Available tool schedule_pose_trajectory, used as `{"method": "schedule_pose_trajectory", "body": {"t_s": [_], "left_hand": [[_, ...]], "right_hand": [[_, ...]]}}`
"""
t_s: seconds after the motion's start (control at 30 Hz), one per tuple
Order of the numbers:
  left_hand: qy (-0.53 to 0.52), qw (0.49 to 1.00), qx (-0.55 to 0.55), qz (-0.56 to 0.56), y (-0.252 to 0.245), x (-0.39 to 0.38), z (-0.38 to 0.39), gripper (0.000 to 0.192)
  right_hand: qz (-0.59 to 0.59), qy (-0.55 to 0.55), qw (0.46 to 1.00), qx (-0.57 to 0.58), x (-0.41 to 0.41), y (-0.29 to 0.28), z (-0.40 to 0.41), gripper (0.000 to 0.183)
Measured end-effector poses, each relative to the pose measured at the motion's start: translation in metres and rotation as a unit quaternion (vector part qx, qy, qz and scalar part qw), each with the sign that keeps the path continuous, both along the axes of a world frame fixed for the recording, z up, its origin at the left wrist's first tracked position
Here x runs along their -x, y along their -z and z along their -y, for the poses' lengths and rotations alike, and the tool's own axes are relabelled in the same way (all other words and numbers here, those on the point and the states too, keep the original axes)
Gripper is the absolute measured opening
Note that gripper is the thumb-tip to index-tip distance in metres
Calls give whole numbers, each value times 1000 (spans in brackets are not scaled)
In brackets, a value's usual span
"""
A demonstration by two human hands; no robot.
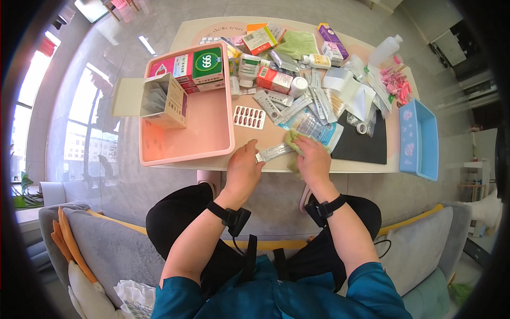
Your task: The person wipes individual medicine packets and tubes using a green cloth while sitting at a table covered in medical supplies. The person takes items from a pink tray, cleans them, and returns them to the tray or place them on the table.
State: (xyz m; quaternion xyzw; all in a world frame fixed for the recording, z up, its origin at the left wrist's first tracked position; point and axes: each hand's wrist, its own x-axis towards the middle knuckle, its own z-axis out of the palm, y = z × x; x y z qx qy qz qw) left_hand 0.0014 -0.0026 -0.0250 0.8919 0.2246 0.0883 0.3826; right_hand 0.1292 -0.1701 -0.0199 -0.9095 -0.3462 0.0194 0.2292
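A silver-white stick sachet [275,152] lies near the table's front edge. My left hand [242,169] pinches its left end between thumb and fingers. At the other end, my right hand [314,161] grips a fuzzy green cloth [293,138] that covers that tip of the sachet. Part of the cloth hangs over the table edge. Beyond my hands lie a capsule blister pack [249,117] and a blue-and-white plastic packet [312,125]. To the left, an open carton of sachets [167,105] stands in a pink plastic bin [199,147], with several medicine boxes [207,65] behind it.
Medicine bottles [249,69], cartons [275,79], more stick sachets [267,104] and cotton swabs [334,101] crowd the table. A black mat [362,149] lies at right, beside a blue plastic basket [418,139] at the table's edge. Another green cloth [297,44] lies at the back.
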Motion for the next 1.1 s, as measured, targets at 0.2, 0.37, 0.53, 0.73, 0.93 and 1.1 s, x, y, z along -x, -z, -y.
{"method": "schedule_pose_trajectory", "body": {"t_s": [0.2,0.37,0.53,0.73,0.93,1.1], "left_hand": [[1,1000,16,0,-5,0,0,60],[6,999,-42,17,7,0,-3,60],[-2,1000,5,18,0,-1,1,61],[-3,1000,-6,11,0,-1,0,61],[1,1000,7,0,-1,-2,1,59],[2,1000,-25,19,4,1,-1,59]], "right_hand": [[13,-51,993,-107,23,-16,-10,50],[-85,-162,980,-79,46,-10,-21,42],[-101,-55,993,-6,17,-9,-6,35],[-84,53,995,-6,1,-11,5,33],[-63,-109,987,-104,41,-10,-17,45],[-83,-160,983,-39,40,-6,-20,51]]}}
